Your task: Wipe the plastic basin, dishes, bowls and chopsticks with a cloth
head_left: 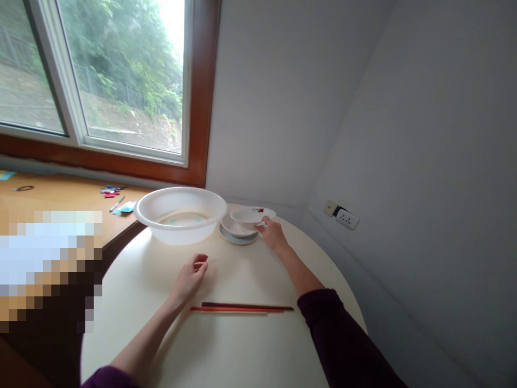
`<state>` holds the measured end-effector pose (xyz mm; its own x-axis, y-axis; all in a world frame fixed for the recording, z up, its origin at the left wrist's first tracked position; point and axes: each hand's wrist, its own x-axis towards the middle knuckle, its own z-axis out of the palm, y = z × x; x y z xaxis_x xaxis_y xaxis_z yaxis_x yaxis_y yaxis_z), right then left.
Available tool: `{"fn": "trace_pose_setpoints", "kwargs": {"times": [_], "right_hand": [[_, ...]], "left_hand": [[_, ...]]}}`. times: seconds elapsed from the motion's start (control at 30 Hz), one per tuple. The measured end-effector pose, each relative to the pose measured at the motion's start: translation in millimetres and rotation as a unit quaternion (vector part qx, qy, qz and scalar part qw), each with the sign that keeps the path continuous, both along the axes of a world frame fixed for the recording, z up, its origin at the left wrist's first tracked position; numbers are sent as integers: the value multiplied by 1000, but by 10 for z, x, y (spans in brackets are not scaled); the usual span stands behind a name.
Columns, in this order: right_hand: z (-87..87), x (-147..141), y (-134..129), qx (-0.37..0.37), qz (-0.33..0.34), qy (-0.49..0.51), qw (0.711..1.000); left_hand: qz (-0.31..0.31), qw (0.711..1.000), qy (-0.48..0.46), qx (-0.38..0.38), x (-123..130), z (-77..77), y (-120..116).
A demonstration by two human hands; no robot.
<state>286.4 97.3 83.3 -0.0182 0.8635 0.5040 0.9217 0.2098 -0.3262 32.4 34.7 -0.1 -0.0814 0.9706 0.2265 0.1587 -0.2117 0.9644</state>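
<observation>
My right hand (271,233) grips the near right rim of a white bowl (246,215) with a red pattern inside. That bowl is tilted over another white bowl (232,226), which rests on a pale plate (238,240). My left hand (195,269) hovers over the table with its fingers curled apart and nothing between them. Left of the bowls stands a large translucent basin (181,231). Nearer to me lie a dark chopstick (250,306), a red chopstick (238,310) and a pale stick (246,313), side by side.
The round cream table (242,355) stands beside a wooden desk (81,196). On the desk are a pen (117,203), a blue packet (125,208), small red and blue items and a dark ring-shaped item. A wall with sockets (347,219) rises at the right, a window behind.
</observation>
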Motion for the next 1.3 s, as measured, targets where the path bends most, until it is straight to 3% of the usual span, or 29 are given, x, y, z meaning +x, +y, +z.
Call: {"fn": "trace_pose_setpoints", "kwargs": {"times": [0.27,0.53,0.67,0.83,1.3], "right_hand": [[-236,-48,306,-40,-8,0,999],[-425,-129,299,-65,-13,-16,998],[-487,-152,259,-76,-27,-28,996],[-551,-136,229,-97,-26,-44,994],[-589,191,286,-149,-27,-14,988]], "left_hand": [[-44,997,67,-25,116,-98,167],[-118,973,195,-38,305,-45,642],[-150,951,265,-48,453,-52,868],[-176,913,368,-14,589,-103,977],[-198,898,391,46,1105,-103,1201]]}}
